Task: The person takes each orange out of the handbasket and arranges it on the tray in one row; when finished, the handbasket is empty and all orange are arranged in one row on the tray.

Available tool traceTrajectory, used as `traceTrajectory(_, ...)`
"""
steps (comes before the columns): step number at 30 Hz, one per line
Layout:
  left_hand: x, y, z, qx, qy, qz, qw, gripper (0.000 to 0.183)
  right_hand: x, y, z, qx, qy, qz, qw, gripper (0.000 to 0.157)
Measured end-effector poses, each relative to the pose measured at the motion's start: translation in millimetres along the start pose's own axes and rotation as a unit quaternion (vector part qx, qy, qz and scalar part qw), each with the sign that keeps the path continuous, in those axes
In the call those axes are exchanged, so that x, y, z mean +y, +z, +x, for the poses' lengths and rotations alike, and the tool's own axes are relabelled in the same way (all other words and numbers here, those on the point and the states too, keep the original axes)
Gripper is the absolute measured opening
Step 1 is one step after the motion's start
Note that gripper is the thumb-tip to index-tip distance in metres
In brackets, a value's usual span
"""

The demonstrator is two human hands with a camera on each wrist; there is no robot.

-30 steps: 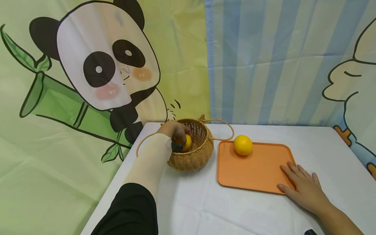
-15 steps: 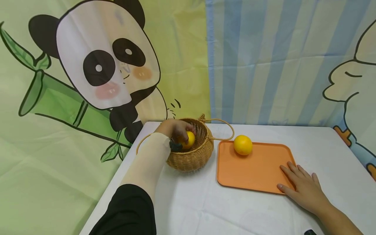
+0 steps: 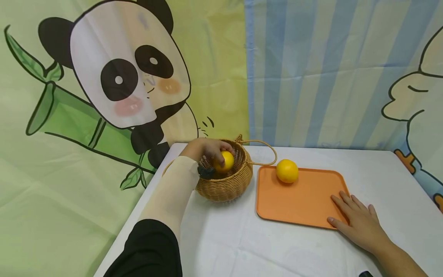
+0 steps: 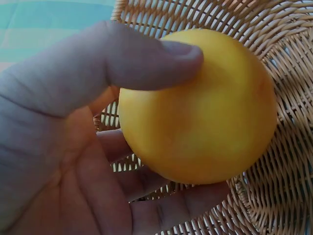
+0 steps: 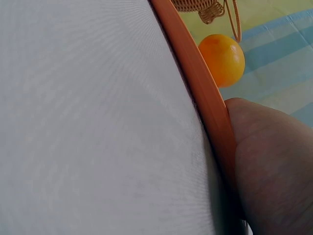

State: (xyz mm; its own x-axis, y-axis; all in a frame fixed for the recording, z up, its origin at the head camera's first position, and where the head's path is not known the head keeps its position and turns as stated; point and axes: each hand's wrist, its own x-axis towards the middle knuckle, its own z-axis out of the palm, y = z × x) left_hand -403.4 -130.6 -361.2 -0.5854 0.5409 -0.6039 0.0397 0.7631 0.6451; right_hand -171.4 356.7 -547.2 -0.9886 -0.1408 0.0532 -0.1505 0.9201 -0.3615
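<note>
Inside the wicker basket [image 3: 225, 190], my left hand [image 3: 207, 149] grips a yellow-orange orange [image 3: 227, 161]. In the left wrist view the thumb lies across the top of this orange [image 4: 215, 112] and the other fingers reach beneath it, with the woven basket wall [image 4: 288, 112] behind. My right hand [image 3: 360, 225] rests with straight, spread fingers on the right edge of the orange tray [image 3: 301, 202]. A second orange [image 3: 287, 171] sits at the tray's back left. In the right wrist view the right hand [image 5: 279, 166] overlaps the tray rim [image 5: 198, 81].
A thin looped handle [image 3: 271, 152] sticks out from the basket's right side toward the second orange. The white-covered table [image 3: 238, 246] ends at a patterned curtain [image 3: 311, 77] behind. A small black object [image 3: 365, 274] shows at the front edge of view.
My left hand has raised the orange slightly and moved it right within the basket, so more of it shows. The right hand, tray and second orange stay put.
</note>
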Motion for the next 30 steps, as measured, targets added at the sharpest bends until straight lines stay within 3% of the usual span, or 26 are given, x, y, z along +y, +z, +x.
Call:
traceTrajectory(14, 10.6, -2.8, -15.2, 0.006, 0.057, 0.006, 0.9983, 0.068, 1, -0.1, -1, -0.003, 0.003, 0.0, 1.0, 0.091)
traceTrajectory(22, 15.2, -7.1, -21.0, 0.004, 0.123, -0.01, 0.9924, 0.07, 2, 1.3, -1, 0.007, -0.001, 0.001, 1.0, 0.091)
traceTrajectory(26, 17.7, -6.5, -22.0, 0.011, 0.143, -0.003, 0.9896, 0.075, 2, 2.1, 0, 0.012, -0.003, 0.005, 1.0, 0.091)
traceTrajectory(30, 21.9, -2.1, -24.3, 0.041, 0.152, 0.009, 0.9875, 0.076, 2, 1.9, -1, 0.009, -0.003, 0.007, 1.0, 0.09)
